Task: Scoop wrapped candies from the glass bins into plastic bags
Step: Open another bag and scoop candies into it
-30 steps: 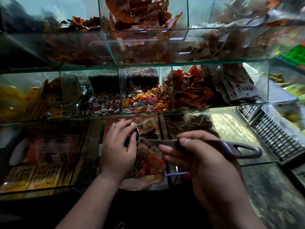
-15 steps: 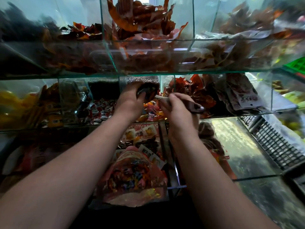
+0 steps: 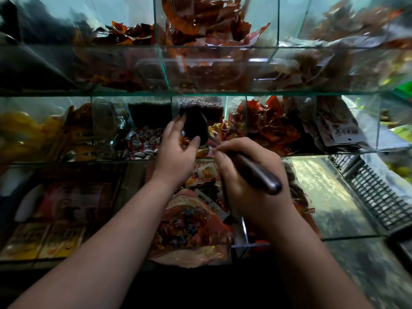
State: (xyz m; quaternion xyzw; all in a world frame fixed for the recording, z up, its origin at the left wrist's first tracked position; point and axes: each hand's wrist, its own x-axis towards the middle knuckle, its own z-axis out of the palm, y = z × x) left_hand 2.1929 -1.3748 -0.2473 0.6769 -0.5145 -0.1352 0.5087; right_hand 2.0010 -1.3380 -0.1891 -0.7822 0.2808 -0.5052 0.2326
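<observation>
here, the right hand [image 3: 243, 192] grips a scoop [image 3: 264, 178], the white label [image 3: 344, 131] illegible.

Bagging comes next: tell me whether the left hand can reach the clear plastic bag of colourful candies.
Probably yes: the clear plastic bag of candies lies uncovered, nearer the person than the left hand, busy at the bowl of the dark scoop.

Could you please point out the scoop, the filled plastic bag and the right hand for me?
scoop [image 3: 260, 177]: head view, on its dark handle.
plastic bag [image 3: 191, 233]: head view, on its candy-filled middle.
right hand [image 3: 245, 197]: head view, on the back of the hand.
</observation>
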